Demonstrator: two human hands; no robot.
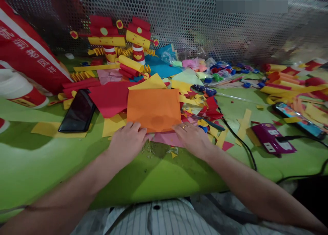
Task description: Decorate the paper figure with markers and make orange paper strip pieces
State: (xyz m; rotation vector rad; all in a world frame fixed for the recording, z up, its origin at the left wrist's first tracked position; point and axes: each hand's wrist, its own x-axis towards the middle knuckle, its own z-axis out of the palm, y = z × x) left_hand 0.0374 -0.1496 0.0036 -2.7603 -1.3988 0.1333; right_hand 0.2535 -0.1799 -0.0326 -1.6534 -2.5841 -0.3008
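An orange sheet of paper (154, 106) lies in front of me, on top of a pile of coloured paper. My left hand (129, 139) grips its near left corner with bent fingers. At the near right corner, my right hand (192, 139), with a ring on one finger, pinches the same sheet. The near edge between the hands looks slightly curled; both thumbs are mostly hidden. Red paper (110, 98) and yellow paper (148, 82) stick out from behind the orange sheet, and pink paper (166, 139) shows below it.
A black phone (78, 112) lies left, near a white-and-red paper cup (22, 89). Two paper figures (110, 40) stand at the back against a perforated metal panel (179, 19). On the right are a purple power strip (273, 139), black cables and another phone (298, 118).
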